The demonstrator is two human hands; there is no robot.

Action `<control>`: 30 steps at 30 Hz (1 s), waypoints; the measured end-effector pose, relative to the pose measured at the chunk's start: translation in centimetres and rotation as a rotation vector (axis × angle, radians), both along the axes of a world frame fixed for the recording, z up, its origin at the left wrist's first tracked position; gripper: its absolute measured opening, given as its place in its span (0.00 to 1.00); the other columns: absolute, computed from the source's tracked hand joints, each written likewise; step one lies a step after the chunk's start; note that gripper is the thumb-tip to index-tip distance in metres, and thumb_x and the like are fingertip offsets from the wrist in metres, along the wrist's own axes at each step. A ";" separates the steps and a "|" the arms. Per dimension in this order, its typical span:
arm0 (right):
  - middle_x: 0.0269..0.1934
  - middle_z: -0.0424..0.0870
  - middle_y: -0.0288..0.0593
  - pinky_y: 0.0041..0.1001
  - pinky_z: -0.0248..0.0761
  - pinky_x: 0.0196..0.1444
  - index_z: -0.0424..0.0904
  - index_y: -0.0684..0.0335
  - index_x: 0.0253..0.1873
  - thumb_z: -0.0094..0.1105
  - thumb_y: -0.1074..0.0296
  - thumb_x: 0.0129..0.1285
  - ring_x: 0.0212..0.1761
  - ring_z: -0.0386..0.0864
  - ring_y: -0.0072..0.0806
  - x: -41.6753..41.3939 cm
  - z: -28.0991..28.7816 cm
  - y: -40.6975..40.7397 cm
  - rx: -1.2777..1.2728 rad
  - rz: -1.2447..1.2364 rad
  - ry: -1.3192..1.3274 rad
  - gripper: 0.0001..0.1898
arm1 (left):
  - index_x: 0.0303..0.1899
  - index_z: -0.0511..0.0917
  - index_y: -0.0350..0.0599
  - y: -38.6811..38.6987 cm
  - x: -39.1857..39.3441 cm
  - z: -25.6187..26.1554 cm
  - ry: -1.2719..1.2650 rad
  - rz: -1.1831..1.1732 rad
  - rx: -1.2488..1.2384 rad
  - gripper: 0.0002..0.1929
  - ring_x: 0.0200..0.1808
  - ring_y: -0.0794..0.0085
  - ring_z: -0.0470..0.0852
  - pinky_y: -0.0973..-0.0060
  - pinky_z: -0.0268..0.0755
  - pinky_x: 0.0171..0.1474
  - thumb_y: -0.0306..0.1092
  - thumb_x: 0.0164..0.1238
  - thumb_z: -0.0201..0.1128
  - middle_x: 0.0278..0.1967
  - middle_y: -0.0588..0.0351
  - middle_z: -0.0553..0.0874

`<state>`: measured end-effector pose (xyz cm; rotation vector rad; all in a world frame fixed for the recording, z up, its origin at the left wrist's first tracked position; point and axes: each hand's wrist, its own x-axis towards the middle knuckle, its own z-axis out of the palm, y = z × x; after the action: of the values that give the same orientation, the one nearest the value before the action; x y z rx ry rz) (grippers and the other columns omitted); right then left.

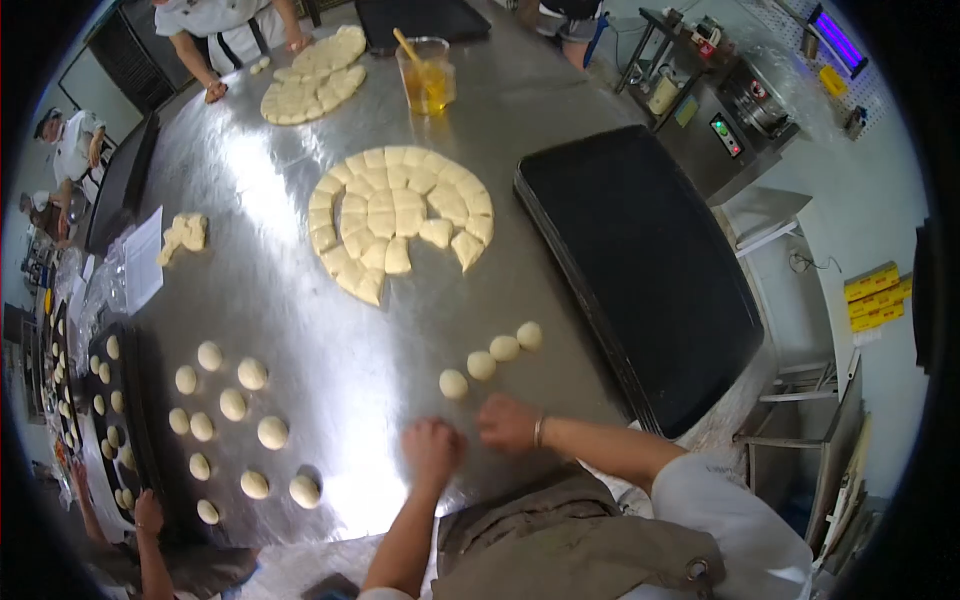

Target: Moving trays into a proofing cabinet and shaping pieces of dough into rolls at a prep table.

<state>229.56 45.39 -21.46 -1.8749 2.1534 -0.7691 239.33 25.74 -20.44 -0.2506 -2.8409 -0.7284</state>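
My left hand [433,450] is curled over the metal worktop [352,420], fingers down and blurred. Beside it, to the right, my right hand [510,424] is curled the same way, with a bracelet at the wrist. Whether dough lies beneath either hand is hidden. Just beyond them several smooth dough balls [481,366] form a slanting row. Further off lies a round slab of dough [397,210] cut into pieces, with a gap on its near side. More dough balls [232,405] are scattered on the left part of the worktop.
Stacked black trays [645,277] stand at the right edge. A plastic jug [427,82] of yellow liquid holds a brush. Another cut dough slab [315,86] lies by a co-worker. At left are a dough scrap [184,236], a paper sheet [144,262] and a tray [120,375] with dough balls, touched by another person's hand.
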 end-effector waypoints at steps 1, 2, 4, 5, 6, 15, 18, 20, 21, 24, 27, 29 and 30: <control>0.39 0.71 0.42 0.42 0.63 0.52 0.71 0.58 0.30 0.61 0.66 0.43 0.48 0.69 0.40 -0.3 -0.1 0.2 0.071 -0.072 -0.112 0.09 | 0.21 0.73 0.50 -1.0 0.0 0.4 0.036 0.055 -0.045 0.08 0.34 0.60 0.75 0.62 0.68 0.35 0.29 0.35 0.64 0.30 0.57 0.76; 0.39 0.71 0.42 0.42 0.63 0.52 0.71 0.58 0.30 0.61 0.66 0.43 0.48 0.69 0.40 -0.2 0.1 1.2 0.066 -0.064 -0.112 0.09 | 0.21 0.73 0.49 -2.5 -0.5 0.5 0.093 0.125 -0.098 0.08 0.34 0.62 0.74 0.62 0.67 0.36 0.30 0.35 0.64 0.28 0.57 0.75; 0.36 0.71 0.43 0.39 0.64 0.49 0.68 0.56 0.24 0.59 0.65 0.41 0.44 0.70 0.37 -0.5 0.5 4.5 -0.160 -0.177 0.017 0.08 | 0.21 0.73 0.49 -5.0 3.5 -0.9 0.022 0.038 -0.070 0.08 0.36 0.61 0.74 0.61 0.67 0.38 0.31 0.35 0.64 0.29 0.57 0.76; 0.36 0.71 0.43 0.39 0.64 0.49 0.68 0.56 0.24 0.59 0.65 0.41 0.44 0.70 0.37 0.5 1.0 5.3 -0.165 -0.169 0.019 0.08 | 0.21 0.72 0.49 -5.4 6.3 -1.5 -0.051 -0.059 -0.029 0.08 0.38 0.61 0.75 0.61 0.67 0.40 0.31 0.35 0.64 0.29 0.57 0.76; 0.35 0.71 0.43 0.39 0.64 0.49 0.68 0.57 0.24 0.59 0.65 0.43 0.44 0.70 0.37 2.5 1.6 5.8 -0.169 -0.068 -0.036 0.08 | 0.22 0.73 0.49 -5.0 8.5 -1.6 -0.030 -0.144 0.184 0.09 0.41 0.61 0.75 0.62 0.67 0.43 0.31 0.35 0.64 0.31 0.57 0.77; 0.36 0.71 0.42 0.41 0.63 0.51 0.68 0.58 0.26 0.60 0.65 0.45 0.45 0.70 0.39 -0.2 1.1 4.0 -0.142 -0.109 -0.009 0.09 | 0.17 0.71 0.49 -5.1 3.2 -0.9 0.075 0.114 -0.075 0.09 0.31 0.62 0.73 0.64 0.64 0.35 0.30 0.34 0.66 0.27 0.59 0.76; 0.34 0.71 0.42 0.39 0.64 0.48 0.68 0.57 0.26 0.59 0.65 0.46 0.43 0.70 0.38 2.6 1.6 5.2 -0.164 -0.020 -0.036 0.08 | 0.19 0.72 0.49 -4.1 8.2 -0.7 0.002 -0.103 0.187 0.09 0.36 0.62 0.75 0.66 0.66 0.37 0.30 0.35 0.66 0.29 0.58 0.77; 0.34 0.71 0.42 0.39 0.63 0.48 0.68 0.57 0.27 0.59 0.65 0.46 0.43 0.70 0.38 3.8 1.0 3.7 -0.162 0.090 -0.089 0.08 | 0.19 0.71 0.50 -0.7 6.0 -0.1 -0.038 -0.100 0.079 0.08 0.41 0.63 0.76 0.65 0.66 0.41 0.30 0.39 0.65 0.32 0.58 0.78; 0.35 0.71 0.42 0.40 0.63 0.49 0.69 0.57 0.28 0.59 0.65 0.46 0.43 0.70 0.38 3.6 0.2 0.4 -0.067 0.067 -0.049 0.08 | 0.20 0.72 0.50 0.0 3.5 0.1 -0.018 -0.083 0.008 0.08 0.39 0.63 0.75 0.65 0.65 0.39 0.31 0.39 0.65 0.31 0.59 0.77; 0.35 0.72 0.42 0.40 0.64 0.50 0.69 0.57 0.28 0.59 0.66 0.44 0.42 0.70 0.38 0.8 0.0 -0.1 -0.063 -0.018 -0.013 0.08 | 0.22 0.72 0.50 -1.9 -0.1 0.0 0.088 0.150 -0.060 0.08 0.37 0.63 0.75 0.65 0.65 0.38 0.31 0.39 0.65 0.30 0.59 0.76; 0.34 0.71 0.42 0.39 0.64 0.48 0.69 0.57 0.28 0.58 0.67 0.44 0.41 0.70 0.38 0.0 1.1 3.3 -0.187 -0.099 0.046 0.07 | 0.23 0.74 0.50 -5.7 5.3 -1.4 0.027 0.020 -0.151 0.08 0.36 0.63 0.75 0.63 0.66 0.37 0.30 0.37 0.64 0.29 0.58 0.76; 0.34 0.71 0.42 0.38 0.64 0.48 0.69 0.57 0.27 0.58 0.66 0.45 0.41 0.70 0.37 2.0 1.0 4.5 -0.197 -0.130 0.092 0.07 | 0.24 0.74 0.49 -4.3 7.6 -0.6 -0.004 -0.102 0.151 0.10 0.38 0.62 0.76 0.61 0.67 0.38 0.29 0.35 0.65 0.33 0.57 0.77; 0.34 0.71 0.41 0.38 0.63 0.49 0.69 0.58 0.28 0.58 0.66 0.46 0.43 0.70 0.37 3.6 0.7 4.2 -0.188 0.004 0.013 0.07 | 0.24 0.74 0.49 -2.7 7.8 0.7 -0.048 -0.149 0.260 0.10 0.39 0.62 0.76 0.60 0.67 0.38 0.28 0.34 0.65 0.34 0.57 0.78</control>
<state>233.12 49.58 -20.72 -1.9760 2.1513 -0.9932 247.18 23.00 -19.77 -0.4114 -2.7527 -1.1373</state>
